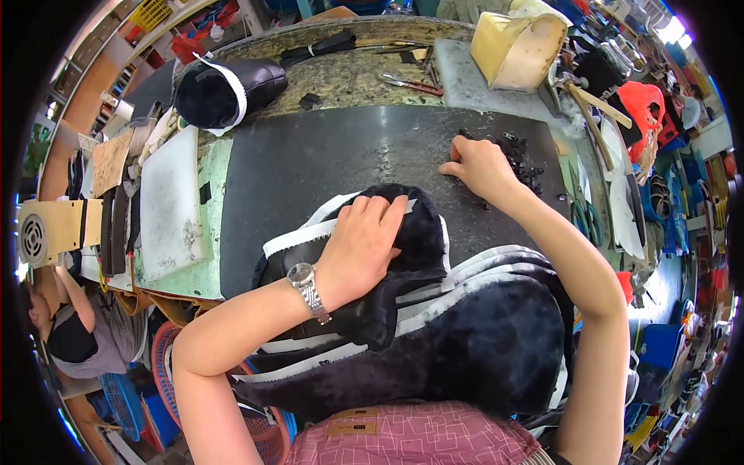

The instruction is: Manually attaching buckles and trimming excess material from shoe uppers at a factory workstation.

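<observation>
label (350, 427) | bottom centre, on pink checked cloth | small tan rectangle

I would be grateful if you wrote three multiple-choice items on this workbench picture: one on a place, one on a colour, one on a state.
1. Where does the right hand rest?
A. on the white board
B. at the pile of small black pieces on the dark mat
C. on the scissors

2. What colour is the trim strip edging the furry black piece under the left hand?
A. white
B. red
C. yellow

3. How does the left hand lie?
A. clenched in a fist, lifted off the work
B. gripping a hammer
C. palm down, fingers spread flat on the furry piece

Answers: 1 B, its fingertips touch the mat beside the black bits. 2 A, the strip shows white against the black fur. 3 C, the fingers lie flat over the fur, with a wristwatch on that wrist.
</observation>
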Action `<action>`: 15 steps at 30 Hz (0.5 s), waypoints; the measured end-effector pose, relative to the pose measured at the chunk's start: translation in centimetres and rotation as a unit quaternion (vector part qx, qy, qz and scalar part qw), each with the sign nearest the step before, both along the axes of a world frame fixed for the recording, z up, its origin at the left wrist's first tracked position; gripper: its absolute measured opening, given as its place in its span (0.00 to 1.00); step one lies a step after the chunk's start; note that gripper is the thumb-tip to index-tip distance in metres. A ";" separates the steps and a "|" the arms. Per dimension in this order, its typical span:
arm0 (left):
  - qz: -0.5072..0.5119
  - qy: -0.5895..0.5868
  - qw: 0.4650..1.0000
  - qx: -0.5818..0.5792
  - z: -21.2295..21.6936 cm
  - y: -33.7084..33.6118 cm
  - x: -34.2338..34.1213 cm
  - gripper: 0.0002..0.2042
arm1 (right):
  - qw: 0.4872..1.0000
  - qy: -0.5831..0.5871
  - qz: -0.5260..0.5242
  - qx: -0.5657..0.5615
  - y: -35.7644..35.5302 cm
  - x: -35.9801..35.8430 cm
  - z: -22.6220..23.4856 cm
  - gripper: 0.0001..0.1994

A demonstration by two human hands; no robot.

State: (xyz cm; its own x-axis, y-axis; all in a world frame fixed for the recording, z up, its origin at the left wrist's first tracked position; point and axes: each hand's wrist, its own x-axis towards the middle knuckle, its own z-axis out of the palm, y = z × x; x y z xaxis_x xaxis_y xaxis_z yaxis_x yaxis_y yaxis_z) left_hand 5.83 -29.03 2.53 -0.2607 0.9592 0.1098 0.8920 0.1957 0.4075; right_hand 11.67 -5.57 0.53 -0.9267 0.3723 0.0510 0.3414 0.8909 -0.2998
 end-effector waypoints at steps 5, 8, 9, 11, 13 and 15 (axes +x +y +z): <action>0.034 -0.041 0.991 0.123 0.3 -0.2 0.0 0.15 | 0.983 0.018 0.015 -0.184 0.1 -0.1 1.1 0.10; 0.071 -0.102 0.991 0.043 0.7 -0.2 -0.8 0.10 | 0.880 0.069 0.017 -0.470 -1.5 0.2 1.7 0.07; 0.116 -0.149 0.982 -0.009 0.5 -0.3 -0.9 0.12 | 0.798 0.081 0.014 -0.597 -2.6 0.3 2.1 0.06; 0.131 -0.118 0.984 0.000 -0.1 -0.2 -0.9 0.13 | 0.761 0.050 0.025 -0.646 -4.1 0.7 2.5 0.07; 0.174 -0.075 0.981 0.031 -0.4 0.2 -0.6 0.12 | 0.751 0.021 0.020 -0.660 -5.2 0.8 2.0 0.07; 0.174 -0.034 0.984 0.023 -0.4 0.2 -0.5 0.13 | 0.778 -0.009 0.031 -0.627 -6.3 0.8 1.7 0.07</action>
State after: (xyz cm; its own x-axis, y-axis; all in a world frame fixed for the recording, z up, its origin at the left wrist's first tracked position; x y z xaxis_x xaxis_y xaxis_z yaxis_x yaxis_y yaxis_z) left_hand 5.37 -28.83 2.12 -0.5799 0.8055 0.1220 0.7452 0.4639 0.4790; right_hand 12.51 -11.86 2.19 -0.9415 0.0731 -0.3290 0.3229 -0.0840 -0.9427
